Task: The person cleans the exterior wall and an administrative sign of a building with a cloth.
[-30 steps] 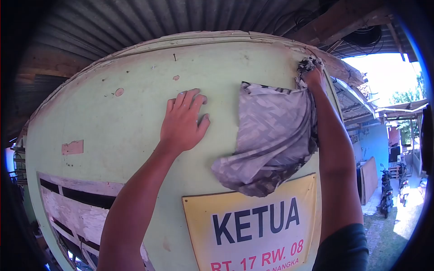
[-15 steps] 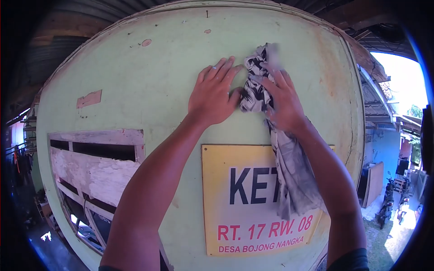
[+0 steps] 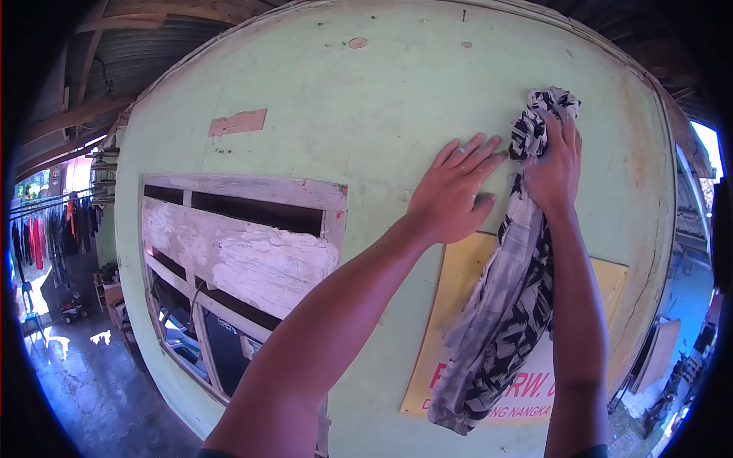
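Note:
My right hand (image 3: 556, 168) presses a bunched black-and-white patterned cloth (image 3: 500, 328) against the pale green wall (image 3: 397, 99). The cloth's gathered top sits under and beside the fingers, and its long tail hangs down below the hand. My left hand (image 3: 458, 191) lies flat on the wall to the left of the cloth, fingers spread and holding nothing. Small light specks show on its fingers. Behind the hanging cloth is a yellow-edged sign (image 3: 427, 366) with red lettering, much of it covered by the cloth and my right forearm.
A window frame (image 3: 244, 202) with peeling white paint and dark gaps is on the wall at left. A nail (image 3: 463, 15) sticks out near the top. Clothes (image 3: 37, 240) hang at far left. Leaning outside at right is a board (image 3: 658, 355).
The view has turned left, so wall, window and sign appear further right. The cloth's tail now hangs longer and swings to the left, over more of the sign. Both hands remain at the wall.

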Action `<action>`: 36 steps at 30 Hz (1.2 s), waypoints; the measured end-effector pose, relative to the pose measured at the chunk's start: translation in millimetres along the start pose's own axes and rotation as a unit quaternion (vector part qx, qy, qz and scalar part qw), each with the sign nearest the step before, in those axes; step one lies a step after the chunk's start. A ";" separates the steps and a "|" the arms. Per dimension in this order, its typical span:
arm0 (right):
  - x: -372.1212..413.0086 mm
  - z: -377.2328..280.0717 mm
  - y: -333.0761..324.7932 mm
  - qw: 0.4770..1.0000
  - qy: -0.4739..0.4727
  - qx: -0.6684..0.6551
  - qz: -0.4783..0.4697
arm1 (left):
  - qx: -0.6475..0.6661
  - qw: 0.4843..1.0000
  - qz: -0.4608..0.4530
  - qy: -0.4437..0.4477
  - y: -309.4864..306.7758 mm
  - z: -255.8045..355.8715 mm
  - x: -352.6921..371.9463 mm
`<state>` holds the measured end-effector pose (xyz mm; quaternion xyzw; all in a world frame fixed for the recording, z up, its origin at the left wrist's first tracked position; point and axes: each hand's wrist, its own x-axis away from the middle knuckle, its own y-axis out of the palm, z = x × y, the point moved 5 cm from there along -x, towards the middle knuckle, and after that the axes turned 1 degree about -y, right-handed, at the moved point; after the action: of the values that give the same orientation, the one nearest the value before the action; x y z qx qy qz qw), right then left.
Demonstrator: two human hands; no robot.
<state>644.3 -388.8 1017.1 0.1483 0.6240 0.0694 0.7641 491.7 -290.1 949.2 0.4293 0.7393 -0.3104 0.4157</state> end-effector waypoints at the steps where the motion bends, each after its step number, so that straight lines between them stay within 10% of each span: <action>1: -3.0 -10.6 6.7 1.000 -0.001 -0.003 0.000 | -0.002 1.000 0.000 -0.002 -0.4 -1.0 3.2; 9: -3.1 -65.3 68.9 0.997 -0.052 -0.041 -0.036 | 0.290 0.934 0.136 -0.157 -18.7 -13.5 26.8; 13: 9.3 -89.5 81.1 0.926 -0.102 -0.331 -0.148 | 0.241 0.944 0.119 -0.192 -38.5 -7.5 43.9; 15: 28.7 -116.4 52.7 0.704 0.105 -0.562 -0.421 | 0.153 0.957 0.087 -0.231 -45.6 -6.0 53.2; 19: 27.9 -110.4 25.6 0.753 0.032 -0.505 -0.419 | -0.010 0.956 0.071 -0.285 -50.3 -23.1 59.2; 20: 27.7 -106.9 12.2 0.866 -0.044 -0.366 -0.339 | -0.050 0.965 0.105 -0.236 -52.0 -21.7 53.2; 24: 58.2 -86.3 22.6 0.944 -0.245 -0.143 -0.169 | -0.040 0.990 0.079 -0.112 -39.2 -9.0 36.1; 31: 52.9 -86.7 21.4 0.978 -0.128 -0.065 -0.151 | -0.031 0.998 0.061 -0.002 -45.3 -40.0 25.9; 36: 52.5 -87.6 20.7 0.980 -0.106 -0.070 -0.152 | -0.123 0.979 0.111 -0.114 -84.0 -115.8 21.6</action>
<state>571.7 -341.6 959.1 0.0044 0.5480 -0.0203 0.8362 370.2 -224.3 992.2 0.4157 0.6672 -0.2159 0.5791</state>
